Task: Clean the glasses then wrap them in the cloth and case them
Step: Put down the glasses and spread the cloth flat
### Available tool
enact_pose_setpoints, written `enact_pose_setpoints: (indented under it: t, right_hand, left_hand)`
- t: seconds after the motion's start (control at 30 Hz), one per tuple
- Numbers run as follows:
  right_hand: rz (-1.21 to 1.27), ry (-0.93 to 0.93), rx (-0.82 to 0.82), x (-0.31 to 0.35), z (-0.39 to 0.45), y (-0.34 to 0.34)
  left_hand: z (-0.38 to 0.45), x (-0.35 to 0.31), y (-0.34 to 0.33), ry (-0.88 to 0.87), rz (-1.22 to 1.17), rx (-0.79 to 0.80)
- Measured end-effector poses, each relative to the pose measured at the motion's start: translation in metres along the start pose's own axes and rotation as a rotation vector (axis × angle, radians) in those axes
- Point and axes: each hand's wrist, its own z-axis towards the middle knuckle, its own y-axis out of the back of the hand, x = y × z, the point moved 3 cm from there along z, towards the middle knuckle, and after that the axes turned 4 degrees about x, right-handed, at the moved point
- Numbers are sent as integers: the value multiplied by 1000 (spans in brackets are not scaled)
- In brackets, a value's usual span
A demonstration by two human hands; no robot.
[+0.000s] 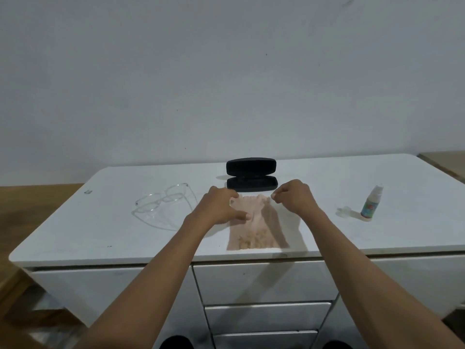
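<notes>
On the white surface (327, 230) the pink cloth (254, 230) lies spread — left hand (219, 206) and right hand (293, 196) pinch its far corners. Glasses (163, 206) rest left, open case (251, 175) behind; a tug could bunch the cloth.

Both forearms are bare up to the bottom edge of the picture, with no sleeve in view. The left hand (218, 207) and the right hand (295, 196) are bare too. Two dark rounded shapes, likely shoe tips (176, 342), show at the bottom edge.

Clear glasses (163, 205), pink cloth (254, 227), open case (251, 174)
</notes>
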Motion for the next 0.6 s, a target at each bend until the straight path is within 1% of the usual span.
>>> enact_pose_setpoints:
  t: [0.23,0.33,0.5,0.6]
  right_hand:
    - [-154,-19,11,3,22,-19]
    - [-105,-12,4,4,24,-21]
    - [44,7,-95,7,24,-14]
    - [34,-10,-122,8,23,-12]
  left_hand:
    - [16,7,-7,-29,213,66]
    - [20,13,-12,-54,243,97]
    - [19,15,-13,-65,221,91]
    - [18,14,-14,-50,242,100]
